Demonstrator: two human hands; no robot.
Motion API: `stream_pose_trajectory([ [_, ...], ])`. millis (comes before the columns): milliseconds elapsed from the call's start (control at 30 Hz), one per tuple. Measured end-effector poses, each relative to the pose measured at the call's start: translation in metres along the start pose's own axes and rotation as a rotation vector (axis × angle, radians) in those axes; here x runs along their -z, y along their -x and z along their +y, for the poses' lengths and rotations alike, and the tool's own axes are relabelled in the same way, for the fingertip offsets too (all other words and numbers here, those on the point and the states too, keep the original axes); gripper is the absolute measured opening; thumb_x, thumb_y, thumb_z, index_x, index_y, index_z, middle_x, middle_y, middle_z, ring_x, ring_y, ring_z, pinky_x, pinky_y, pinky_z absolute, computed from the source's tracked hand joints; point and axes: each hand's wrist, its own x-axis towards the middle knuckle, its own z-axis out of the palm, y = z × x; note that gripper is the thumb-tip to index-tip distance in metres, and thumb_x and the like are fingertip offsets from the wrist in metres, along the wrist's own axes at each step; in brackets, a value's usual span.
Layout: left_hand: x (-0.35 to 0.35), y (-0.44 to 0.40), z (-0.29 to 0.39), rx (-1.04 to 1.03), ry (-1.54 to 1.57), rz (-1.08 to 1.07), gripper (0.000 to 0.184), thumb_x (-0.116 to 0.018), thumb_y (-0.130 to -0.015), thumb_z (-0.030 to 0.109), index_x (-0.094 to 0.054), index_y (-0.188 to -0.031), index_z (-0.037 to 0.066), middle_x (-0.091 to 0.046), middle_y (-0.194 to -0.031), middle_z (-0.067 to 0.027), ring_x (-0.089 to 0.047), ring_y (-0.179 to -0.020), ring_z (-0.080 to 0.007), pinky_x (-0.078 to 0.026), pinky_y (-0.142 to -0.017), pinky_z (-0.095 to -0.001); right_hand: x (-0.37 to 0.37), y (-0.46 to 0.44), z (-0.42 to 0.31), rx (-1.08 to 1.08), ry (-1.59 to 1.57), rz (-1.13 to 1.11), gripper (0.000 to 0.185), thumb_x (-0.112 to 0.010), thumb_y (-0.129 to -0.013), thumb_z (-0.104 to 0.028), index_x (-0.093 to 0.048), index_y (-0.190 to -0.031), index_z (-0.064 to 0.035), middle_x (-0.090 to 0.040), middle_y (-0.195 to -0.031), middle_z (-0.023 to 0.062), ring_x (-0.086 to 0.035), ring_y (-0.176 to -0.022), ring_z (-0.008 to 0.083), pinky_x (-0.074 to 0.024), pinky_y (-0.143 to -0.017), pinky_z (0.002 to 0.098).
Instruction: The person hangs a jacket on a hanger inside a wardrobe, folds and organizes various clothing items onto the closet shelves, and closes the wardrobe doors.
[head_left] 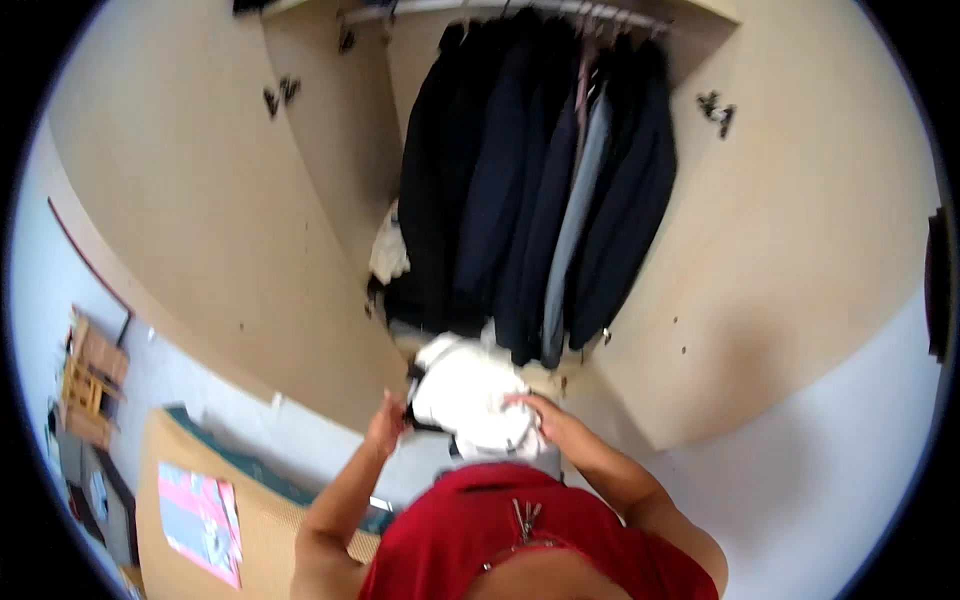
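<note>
A bundle of white cloth [465, 395], which looks like folded clothing, is held in front of my body at the foot of the open wardrobe. My left hand [387, 425] grips its left side, where a dark edge shows. On the right side, my right hand [538, 412] has its fingers closed over the white cloth. Beyond the bundle, dark jackets [490, 190] and a grey-blue garment [580, 220] hang from the wardrobe rail [540, 8]. The underside of the bundle is hidden.
Wardrobe doors stand open at left [180, 200] and right [810, 200]. Pale cloth [390, 248] lies inside at the left. A bed with a woven mat [270, 530] and a pink printed sheet [205, 520] is at lower left. Beyond it stands wooden furniture [92, 385].
</note>
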Motion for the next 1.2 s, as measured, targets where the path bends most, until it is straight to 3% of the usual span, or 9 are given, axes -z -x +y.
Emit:
stream_pose_trajectory([
  [100, -0.041, 0.039, 0.023, -0.191, -0.197, 0.272, 0.063, -0.045, -0.098, 0.048, -0.035, -0.145, 0.007, -0.043, -0.144, -0.0118, -0.039, -0.131, -0.023, -0.029, -0.109, -0.0377, -0.004, -0.045, 0.004, -0.088, -0.104, -0.022, 0.05, -0.072, -0.078, -0.025, -0.058, -0.12, -0.0005, -0.067, -0.108, 0.0191, -0.066, -0.097, 0.0336, -0.0535, -0.085, 0.0539],
  [133, -0.052, 0.046, 0.027, -0.315, -0.282, 0.304, 0.065, -0.045, -0.099, 0.045, -0.028, -0.149, 0.008, -0.036, -0.15, -0.0109, -0.034, -0.136, -0.0226, -0.026, -0.111, -0.0377, -0.009, -0.051, 0.002, -0.112, -0.183, -0.207, 0.054, -0.071, -0.079, -0.025, -0.054, -0.124, 0.0012, -0.066, -0.11, 0.0194, -0.066, -0.099, 0.0339, -0.0522, -0.089, 0.0526],
  [200, -0.043, 0.034, 0.026, -0.372, -0.329, 0.237, 0.063, -0.05, -0.098, 0.035, -0.027, -0.149, 0.005, -0.031, -0.152, -0.0151, -0.028, -0.14, -0.0252, -0.022, -0.113, -0.0325, -0.032, -0.064, 0.001, -0.04, -0.129, -0.17, 0.053, -0.07, -0.081, -0.026, -0.053, -0.124, 0.0015, -0.065, -0.111, 0.0191, -0.065, -0.101, 0.033, -0.0511, -0.092, 0.0499],
  [467, 0.008, 0.022, 0.05, -0.447, -0.575, 0.312, 0.057, -0.052, -0.097, 0.032, -0.037, -0.144, 0.004, -0.037, -0.147, -0.0175, -0.037, -0.135, -0.0264, -0.033, -0.107, -0.0347, -0.127, -0.139, -0.034, -0.012, -0.113, -0.34, 0.046, -0.067, -0.086, -0.028, -0.057, -0.121, 0.0007, -0.066, -0.112, 0.0175, -0.065, -0.101, 0.0308, -0.0518, -0.091, 0.0458],
  [633, 0.044, 0.03, 0.069, -0.292, -0.465, 0.324, 0.055, -0.053, -0.097, 0.036, -0.043, -0.14, 0.003, -0.051, -0.136, -0.0173, -0.048, -0.125, -0.0264, -0.035, -0.105, -0.0331, -0.197, -0.19, -0.098, -0.003, -0.155, -0.322, 0.044, -0.064, -0.087, -0.032, -0.057, -0.117, -0.0013, -0.064, -0.111, 0.0194, -0.064, -0.101, 0.0342, -0.0508, -0.091, 0.0518],
  [800, 0.071, 0.022, 0.07, -0.201, -0.354, 0.362, 0.058, -0.048, -0.098, 0.044, -0.048, -0.137, 0.002, -0.057, -0.13, -0.016, -0.058, -0.112, -0.0244, -0.042, -0.097, -0.0348, -0.263, -0.245, -0.2, 0.412, -0.182, -0.451, 0.048, -0.062, -0.091, -0.026, -0.047, -0.129, -0.0009, -0.057, -0.123, 0.0181, -0.056, -0.112, 0.0357, -0.0444, -0.098, 0.0527],
  [1033, 0.067, -0.003, 0.07, -0.154, -0.201, 0.427, 0.061, -0.042, -0.098, 0.05, -0.05, -0.133, 0.001, -0.063, -0.12, -0.0158, -0.062, -0.102, -0.0243, -0.044, -0.093, -0.0362, -0.306, -0.323, -0.338, 0.583, -0.383, -0.576, 0.043, -0.049, -0.097, -0.032, -0.052, -0.127, -0.0009, -0.059, -0.124, 0.0174, -0.057, -0.112, 0.0344, -0.0442, -0.1, 0.0483],
  [1133, 0.059, -0.017, 0.069, -0.137, -0.092, 0.492, 0.057, -0.042, -0.1, 0.046, -0.052, -0.131, 0.0, -0.065, -0.116, -0.0151, -0.063, -0.098, -0.022, -0.045, -0.09, -0.0337, -0.277, -0.416, -0.361, 0.604, -0.369, -0.427, 0.053, -0.05, -0.096, -0.038, -0.048, -0.133, -0.0007, -0.052, -0.134, 0.0168, -0.05, -0.122, 0.0357, -0.0399, -0.104, 0.0488],
  [1200, 0.053, -0.024, 0.071, -0.116, -0.071, 0.526, 0.057, -0.042, -0.099, 0.046, -0.052, -0.13, -0.001, -0.066, -0.113, -0.0145, -0.064, -0.096, -0.0218, -0.045, -0.089, -0.0337, -0.251, -0.446, -0.351, 0.455, -0.408, -0.201, 0.047, -0.047, -0.098, -0.034, -0.05, -0.13, -0.0001, -0.054, -0.131, 0.0166, -0.053, -0.118, 0.0341, -0.0435, -0.101, 0.0459],
])
